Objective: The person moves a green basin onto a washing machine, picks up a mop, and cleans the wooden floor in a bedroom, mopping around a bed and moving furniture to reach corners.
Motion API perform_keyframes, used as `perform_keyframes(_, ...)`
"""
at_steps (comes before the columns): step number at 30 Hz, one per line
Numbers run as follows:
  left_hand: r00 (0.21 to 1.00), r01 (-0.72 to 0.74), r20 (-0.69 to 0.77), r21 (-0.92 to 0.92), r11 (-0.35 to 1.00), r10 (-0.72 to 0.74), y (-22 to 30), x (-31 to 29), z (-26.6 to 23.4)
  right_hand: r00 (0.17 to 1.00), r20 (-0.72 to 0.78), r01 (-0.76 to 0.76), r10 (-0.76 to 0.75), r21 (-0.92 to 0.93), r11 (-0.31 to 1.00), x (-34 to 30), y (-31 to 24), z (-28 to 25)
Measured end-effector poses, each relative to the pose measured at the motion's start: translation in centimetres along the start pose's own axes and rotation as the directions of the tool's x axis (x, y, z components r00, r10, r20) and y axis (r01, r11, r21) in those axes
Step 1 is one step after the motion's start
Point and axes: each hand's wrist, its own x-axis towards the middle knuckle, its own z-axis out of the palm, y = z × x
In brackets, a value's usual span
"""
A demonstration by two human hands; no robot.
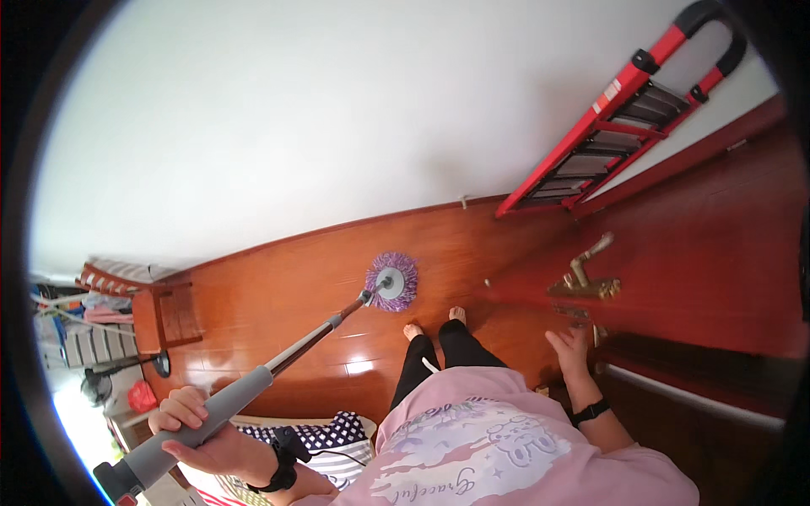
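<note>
My left hand (192, 432) is wrapped round the thick grey grip of a mop (295, 350) at the lower left. The pole slants down and away from it to the floor. Its round head of purple and white strands (407, 263), with a grey disc in the middle, rests on the boards ahead of my bare feet. On the right, my right hand (572, 354) is raised, its fingers apart and holding nothing. It is close to the edge of a reddish-brown door (700, 287). A brass door handle (591, 274) sticks out just beyond my fingers.
A red folding ladder (582, 126) leans against the white wall (278, 110) at the far right. Wooden furniture (156, 319), a black fan (97, 386) and a rack stand at the left. Patterned bedding (333, 432) lies beside me. Glossy wooden floor (245, 295) runs along the wall.
</note>
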Motion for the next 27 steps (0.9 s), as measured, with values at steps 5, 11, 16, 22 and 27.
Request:
perform_keyframes(5,1.0,-0.022,-0.019,0.009,1.0,0.022,-1.1,0.9,1.5,0.961,-0.135,-0.16,0.24,0.433,0.887,-2.2,0.4,-0.5)
perform_keyframes(11,0.999,0.0,-0.038,0.021,1.0,0.001,-1.8,1.9,1.8,0.871,-0.265,-0.201,0.413,0.575,0.793,-4.4,7.4,-3.7)
perform_keyframes(16,0.997,-0.031,-0.073,0.076,0.997,0.037,-2.3,2.9,3.0,0.683,-0.464,-0.075,0.564,0.724,0.686,-5.8,7.0,-4.6)
perform_keyframes(22,0.993,-0.06,-0.095,0.1,0.993,0.069,-2.8,3.2,4.4,0.489,-0.533,-0.051,0.69,0.773,0.633,-4.1,9.3,-7.4)
perform_keyframes(27,0.988,-0.043,-0.14,0.2,0.979,0.071,-2.2,3.1,5.9,0.864,0.169,-0.278,0.475,0.946,0.168,0.3,2.6,-7.0)
